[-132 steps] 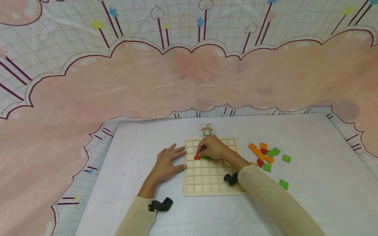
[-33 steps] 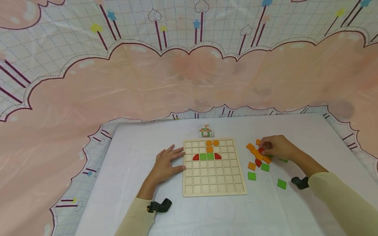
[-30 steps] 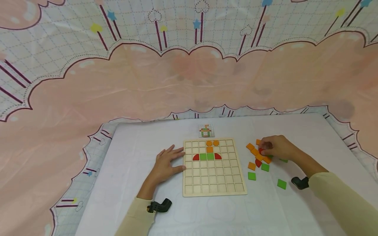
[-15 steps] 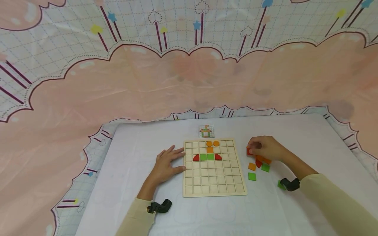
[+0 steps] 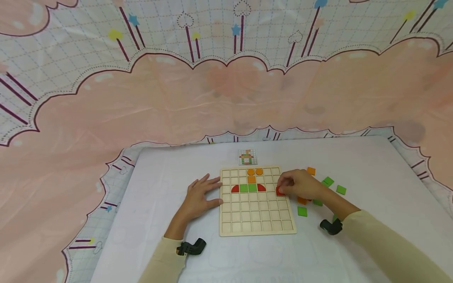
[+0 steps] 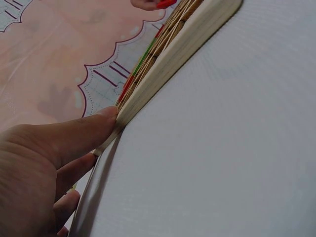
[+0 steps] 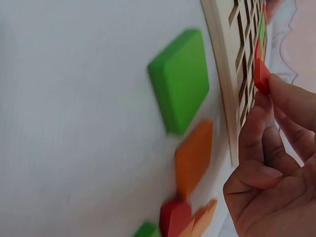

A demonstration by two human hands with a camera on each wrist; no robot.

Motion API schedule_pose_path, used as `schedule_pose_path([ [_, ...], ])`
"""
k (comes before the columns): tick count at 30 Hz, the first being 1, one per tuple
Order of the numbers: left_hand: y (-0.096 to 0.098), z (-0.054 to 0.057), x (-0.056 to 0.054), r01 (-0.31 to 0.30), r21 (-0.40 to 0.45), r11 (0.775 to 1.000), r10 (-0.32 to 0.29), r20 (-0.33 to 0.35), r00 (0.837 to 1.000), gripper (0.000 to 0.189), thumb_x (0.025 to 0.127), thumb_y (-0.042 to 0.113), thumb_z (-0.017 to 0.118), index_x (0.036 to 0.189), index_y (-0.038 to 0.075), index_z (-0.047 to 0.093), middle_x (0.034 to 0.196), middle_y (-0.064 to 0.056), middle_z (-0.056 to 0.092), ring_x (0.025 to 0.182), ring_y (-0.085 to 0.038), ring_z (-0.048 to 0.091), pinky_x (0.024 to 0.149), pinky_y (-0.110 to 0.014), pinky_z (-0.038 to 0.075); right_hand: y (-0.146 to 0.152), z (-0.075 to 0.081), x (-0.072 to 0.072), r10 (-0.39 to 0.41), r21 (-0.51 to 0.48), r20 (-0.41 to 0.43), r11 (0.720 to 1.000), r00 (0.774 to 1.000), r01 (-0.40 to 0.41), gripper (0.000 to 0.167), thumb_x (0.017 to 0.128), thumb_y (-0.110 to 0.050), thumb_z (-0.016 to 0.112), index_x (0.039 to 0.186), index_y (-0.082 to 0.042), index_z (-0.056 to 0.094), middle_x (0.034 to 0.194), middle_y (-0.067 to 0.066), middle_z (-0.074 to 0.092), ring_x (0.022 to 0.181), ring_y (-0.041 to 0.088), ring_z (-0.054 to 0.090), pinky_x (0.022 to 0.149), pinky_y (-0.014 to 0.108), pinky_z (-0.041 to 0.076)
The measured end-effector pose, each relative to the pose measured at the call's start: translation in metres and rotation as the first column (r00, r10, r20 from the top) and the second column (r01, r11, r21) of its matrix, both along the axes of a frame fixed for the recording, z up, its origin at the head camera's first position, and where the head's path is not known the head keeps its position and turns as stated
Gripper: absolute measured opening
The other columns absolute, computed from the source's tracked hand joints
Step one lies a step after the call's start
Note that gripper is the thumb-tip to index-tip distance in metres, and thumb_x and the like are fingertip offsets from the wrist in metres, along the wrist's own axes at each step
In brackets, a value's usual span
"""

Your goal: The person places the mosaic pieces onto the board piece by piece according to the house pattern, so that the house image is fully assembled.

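My right hand (image 5: 301, 184) pinches a red tile (image 5: 279, 191) between thumb and fingertips, over the right side of the wooden grid board (image 5: 255, 216). The right wrist view shows the same red tile (image 7: 260, 79) at the fingertips, its exact shape partly covered. Two green squares (image 5: 247, 188) lie in a row on the board, with a red quarter-round piece (image 5: 261, 188) at either end. Above them sit an orange square (image 5: 251, 179) and two orange discs (image 5: 255, 172). With fingers spread, my left hand (image 5: 199, 198) touches the board's left edge; its thumb (image 6: 89, 133) rests there.
Right of the board lie loose tiles, including a green square (image 5: 302, 211), an orange square (image 5: 311, 171) and another red piece (image 7: 175, 217); my right hand covers some. A small pattern card (image 5: 247, 157) lies behind the board on the white table (image 5: 170, 165).
My right hand has placed red and green pieces on the board, picked a red tile from the pile, and carried it left over the board. My left hand stays at the edge.
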State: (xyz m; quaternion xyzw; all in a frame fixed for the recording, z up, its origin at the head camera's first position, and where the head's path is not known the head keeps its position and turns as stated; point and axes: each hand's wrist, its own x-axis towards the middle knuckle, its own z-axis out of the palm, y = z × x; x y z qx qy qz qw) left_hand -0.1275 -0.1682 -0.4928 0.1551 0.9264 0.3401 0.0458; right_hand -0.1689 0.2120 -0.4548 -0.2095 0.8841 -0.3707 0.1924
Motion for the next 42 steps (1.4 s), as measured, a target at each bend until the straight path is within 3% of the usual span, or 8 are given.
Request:
schedule_pose_path([
  [16,0.0,-0.002,-0.001,0.001,0.004,1.0,-0.001,0.008,1.0,0.06,0.084,0.034,0.082,0.139,0.018,0.065,0.156,0.004,0.052,0.157,-0.028,0.025,0.125,-0.06,0.009,-0.028,-0.003,0.005,0.0,0.033,0.018,0.999,1.0,0.0,0.005,0.09,-0.019,0.078,0.088,-0.023,0.074,0.076,-0.007,0.066,0.079,0.016,0.057,0.069,0.028,0.048],
  [42,-0.001,-0.001,0.0,0.0,0.012,1.0,0.0,0.004,1.0,0.059,0.083,0.033,0.082,0.138,0.017,0.066,0.155,0.004,0.053,0.157,-0.029,0.025,0.124,-0.062,0.01,-0.033,-0.004,0.01,-0.049,0.068,-0.012,0.996,0.999,0.05,0.011,0.088,-0.02,0.081,0.078,-0.023,0.076,0.07,-0.008,0.065,0.078,0.016,0.054,0.067,0.026,0.043],
])
